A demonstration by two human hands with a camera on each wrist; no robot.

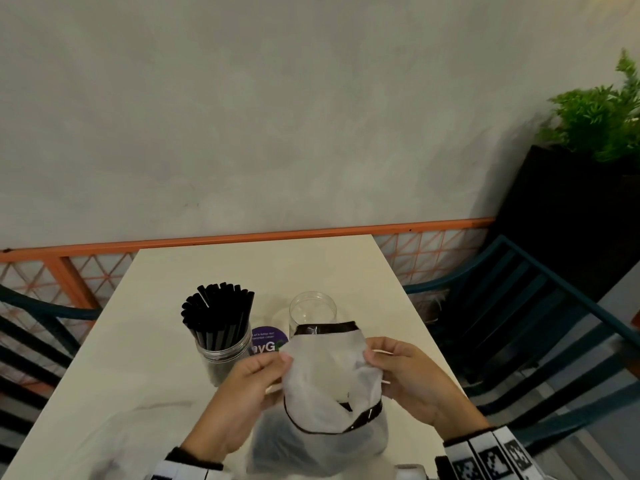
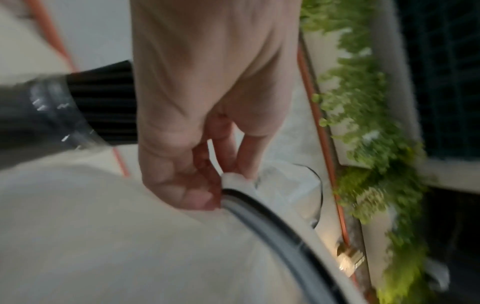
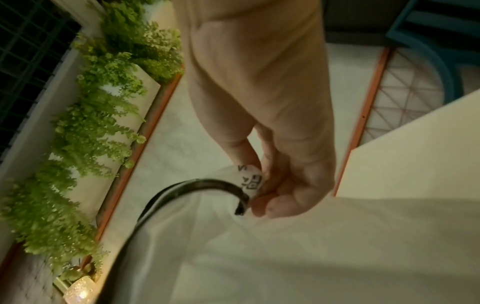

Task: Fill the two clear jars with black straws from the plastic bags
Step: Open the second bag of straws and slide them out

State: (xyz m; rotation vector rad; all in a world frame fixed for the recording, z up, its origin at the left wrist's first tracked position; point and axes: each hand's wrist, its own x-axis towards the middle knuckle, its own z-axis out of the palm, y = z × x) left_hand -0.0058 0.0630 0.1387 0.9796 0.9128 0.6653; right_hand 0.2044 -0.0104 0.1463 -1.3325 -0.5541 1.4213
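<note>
A: Pale grey plaster wall behind, an orange rail with lattice below it, and a cream rectangular worktop (image 1: pixel 162 348) in front of the person. Dark teal slatted chairs (image 1: pixel 540 323) stand at both sides, and a green leafy plant in a black planter (image 1: pixel 602 119) sits in the far right corner.

B: And the jars?

A: The left clear plastic jar (image 1: pixel 223 355) stands upright on the worktop, packed with black straws (image 1: pixel 218 315) that rise well above its rim. The second clear plastic jar (image 1: pixel 312 311) stands just to its right with nothing visible inside. A round purple sticker (image 1: pixel 266 337) lies on the worktop between them.

B: Where is the bag?

A: A translucent white plastic bag with a black band along its mouth (image 1: pixel 329 382) is held up in front of the second jar, partly covering it. The left hand (image 1: pixel 249 393) pinches the bag's left edge between thumb and fingers; its grip is tight on the film in the left wrist view. The right hand (image 1: pixel 408 375) pinches the right edge the same way, beside some printed marks on the film. The bag's contents cannot be made out.
</note>
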